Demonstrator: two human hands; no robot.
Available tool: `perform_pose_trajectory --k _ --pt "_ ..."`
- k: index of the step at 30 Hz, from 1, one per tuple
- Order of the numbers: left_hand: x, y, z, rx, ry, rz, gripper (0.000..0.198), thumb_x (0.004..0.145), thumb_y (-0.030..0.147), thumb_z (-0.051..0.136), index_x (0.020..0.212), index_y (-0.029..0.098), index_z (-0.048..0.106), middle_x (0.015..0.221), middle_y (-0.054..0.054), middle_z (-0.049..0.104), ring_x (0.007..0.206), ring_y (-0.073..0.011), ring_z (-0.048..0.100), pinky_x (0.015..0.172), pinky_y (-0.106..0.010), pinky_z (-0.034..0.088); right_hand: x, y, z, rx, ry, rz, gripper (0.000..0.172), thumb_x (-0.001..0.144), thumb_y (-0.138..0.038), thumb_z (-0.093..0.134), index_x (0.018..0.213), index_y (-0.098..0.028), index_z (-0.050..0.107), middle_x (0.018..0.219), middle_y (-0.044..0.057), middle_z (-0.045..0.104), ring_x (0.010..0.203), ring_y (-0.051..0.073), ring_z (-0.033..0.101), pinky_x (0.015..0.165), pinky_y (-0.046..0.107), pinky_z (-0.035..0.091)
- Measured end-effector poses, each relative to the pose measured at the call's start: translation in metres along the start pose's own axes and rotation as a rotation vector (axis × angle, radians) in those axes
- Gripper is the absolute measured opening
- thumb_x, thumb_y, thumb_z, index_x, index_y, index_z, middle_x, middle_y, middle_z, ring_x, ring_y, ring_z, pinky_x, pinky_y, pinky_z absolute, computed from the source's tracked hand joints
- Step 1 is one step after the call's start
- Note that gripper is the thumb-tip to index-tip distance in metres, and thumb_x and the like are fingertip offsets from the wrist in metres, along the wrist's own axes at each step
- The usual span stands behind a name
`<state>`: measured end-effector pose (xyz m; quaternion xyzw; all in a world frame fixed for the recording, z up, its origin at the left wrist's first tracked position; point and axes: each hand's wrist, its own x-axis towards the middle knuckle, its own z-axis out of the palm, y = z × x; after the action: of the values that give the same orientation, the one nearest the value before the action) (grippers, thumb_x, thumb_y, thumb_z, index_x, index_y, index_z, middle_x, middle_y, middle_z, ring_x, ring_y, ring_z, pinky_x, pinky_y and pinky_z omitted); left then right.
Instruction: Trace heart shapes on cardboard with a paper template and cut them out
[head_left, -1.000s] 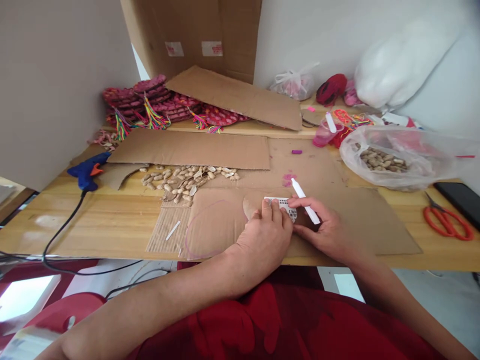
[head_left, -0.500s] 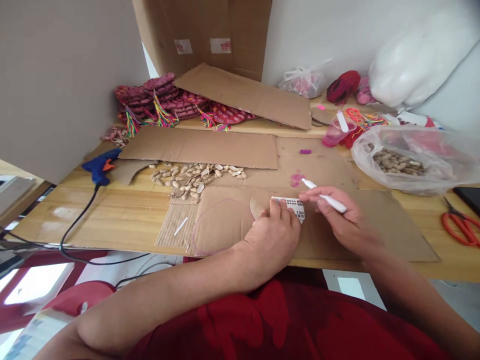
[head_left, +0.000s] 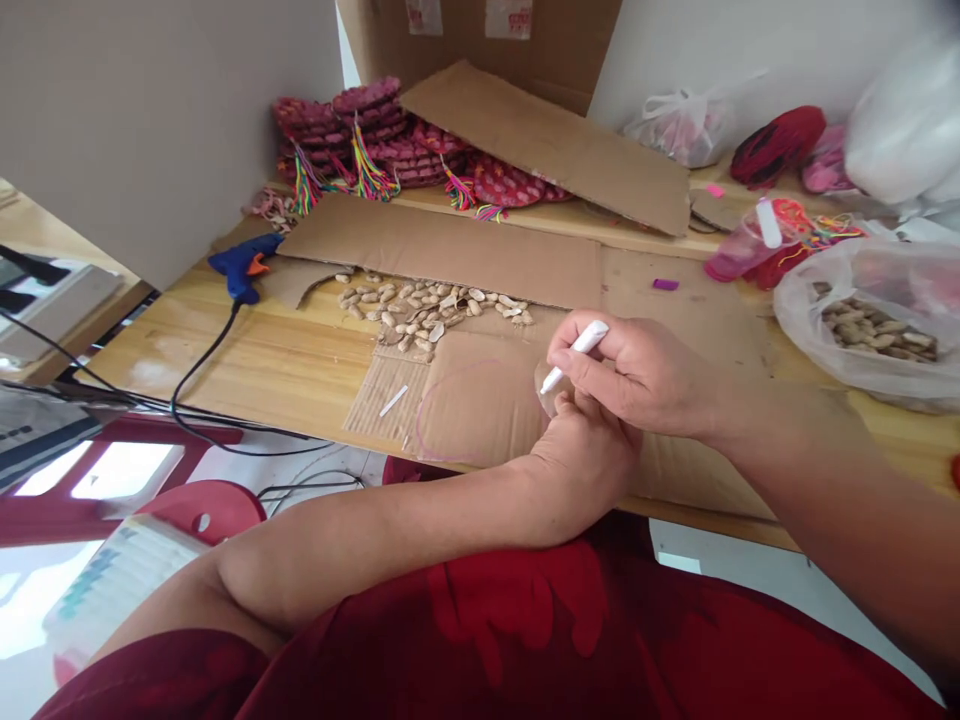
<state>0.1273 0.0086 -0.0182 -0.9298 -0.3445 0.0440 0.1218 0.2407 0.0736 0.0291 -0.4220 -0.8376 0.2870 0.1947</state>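
My right hand [head_left: 652, 375] is closed around a white marker [head_left: 576, 354], its tip slanting down to the left. The tip meets the rim of a small rounded cardboard piece [head_left: 543, 382], of which only the left edge shows. My left hand [head_left: 589, 460] holds that piece down on a larger cardboard sheet [head_left: 480, 400]; most of its fingers are hidden behind my right hand. A faint purple curved line is drawn on the sheet to the left. A purple cap [head_left: 665, 285] lies farther back.
Loose peanuts [head_left: 420, 310] lie beside a long cardboard strip [head_left: 450, 240]. A blue glue gun [head_left: 246, 266] with its cable is at left. At right stands a plastic bag of peanuts [head_left: 877, 330]. Red tasselled pieces [head_left: 337, 140] are stacked at the back.
My right hand has moved left over my left hand, bringing the marker tip down to the rounded piece's edge. The printed white card is now covered. The view has shifted.
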Motion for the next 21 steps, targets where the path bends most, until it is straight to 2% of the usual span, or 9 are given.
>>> perform_pose_trajectory --k 5,9,12,17,21 --pt "-0.005 0.0 -0.006 0.027 -0.003 -0.015 0.053 0.091 -0.002 0.045 0.14 0.005 0.066 0.131 -0.025 0.072 0.124 -0.0382 0.07 0.086 -0.043 0.063 0.009 -0.005 0.003 -0.071 -0.108 -0.101 0.018 0.099 -0.028 0.053 0.085 -0.021 0.061 0.078 0.0 0.073 0.071 0.016 0.064 0.071 0.03 0.042" --pt "-0.006 0.0 -0.01 0.043 0.005 -0.028 0.058 0.09 -0.003 0.044 0.143 0.01 0.065 0.146 -0.021 0.064 0.124 -0.0397 0.068 0.088 -0.051 0.064 0.013 -0.001 0.007 -0.106 -0.145 -0.171 0.018 0.099 -0.028 0.052 0.084 -0.021 0.058 0.078 0.0 0.071 0.07 0.015 0.061 0.069 0.029 0.039" --pt "-0.004 0.0 -0.01 0.036 0.003 -0.018 0.063 0.088 -0.005 0.042 0.144 0.012 0.064 0.149 -0.018 0.063 0.12 -0.0382 0.069 0.087 -0.052 0.065 0.017 -0.001 0.01 -0.151 -0.185 -0.187 0.018 0.1 -0.03 0.052 0.086 -0.021 0.057 0.078 0.001 0.07 0.07 0.016 0.059 0.067 0.03 0.037" --pt "-0.001 -0.001 -0.009 0.017 0.002 -0.05 0.062 0.086 -0.005 0.043 0.141 0.012 0.066 0.14 -0.018 0.069 0.11 -0.0347 0.073 0.082 -0.049 0.066 0.03 -0.003 0.013 -0.229 -0.231 -0.188 0.019 0.1 -0.033 0.051 0.085 -0.021 0.056 0.077 0.003 0.069 0.071 0.018 0.058 0.068 0.031 0.035" --pt "-0.003 0.0 -0.007 -0.007 0.033 -0.061 0.053 0.089 -0.003 0.042 0.136 0.004 0.066 0.122 -0.023 0.075 0.1 -0.031 0.076 0.075 -0.04 0.065 0.04 -0.001 0.014 -0.25 -0.183 -0.143 0.02 0.1 -0.032 0.05 0.084 -0.022 0.052 0.083 0.005 0.07 0.074 0.019 0.059 0.07 0.032 0.035"
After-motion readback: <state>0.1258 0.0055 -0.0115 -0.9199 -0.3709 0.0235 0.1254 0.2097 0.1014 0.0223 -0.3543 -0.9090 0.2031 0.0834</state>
